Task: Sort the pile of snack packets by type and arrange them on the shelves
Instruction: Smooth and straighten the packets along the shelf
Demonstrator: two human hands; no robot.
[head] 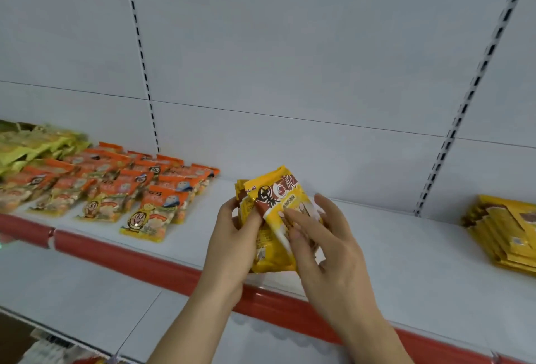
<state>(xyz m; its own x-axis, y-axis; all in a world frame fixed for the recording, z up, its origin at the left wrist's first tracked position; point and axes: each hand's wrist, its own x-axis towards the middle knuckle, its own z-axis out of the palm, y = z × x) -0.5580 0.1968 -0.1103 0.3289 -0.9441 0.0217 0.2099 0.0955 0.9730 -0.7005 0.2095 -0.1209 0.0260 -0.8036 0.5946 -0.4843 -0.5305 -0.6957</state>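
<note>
Presently, both hands are up in front of the person, close together, clamped on a small bundle of yellow snack packets (271, 218) held above the white shelf (377, 236). The left hand (232, 236) grips the bundle from its left edge, thumb across the front. The right hand (322, 239) lies over the front packet, fingers (293, 215) spread on its face and curled round its right side. The bundle stands roughly upright, tilted slightly.

Well to the left of the left hand, orange snack packets (116, 186) lie in overlapping rows on the same shelf; beyond them, farther left, a heap of green-yellow packets (34, 146). Well to the right of the right hand, a stack of yellow packets (504, 233) rests flat on the shelf. A red edge strip (139, 259) runs along the shelf front beneath both wrists. Behind the hands stands a white back panel (290, 59) with slotted uprights.
</note>
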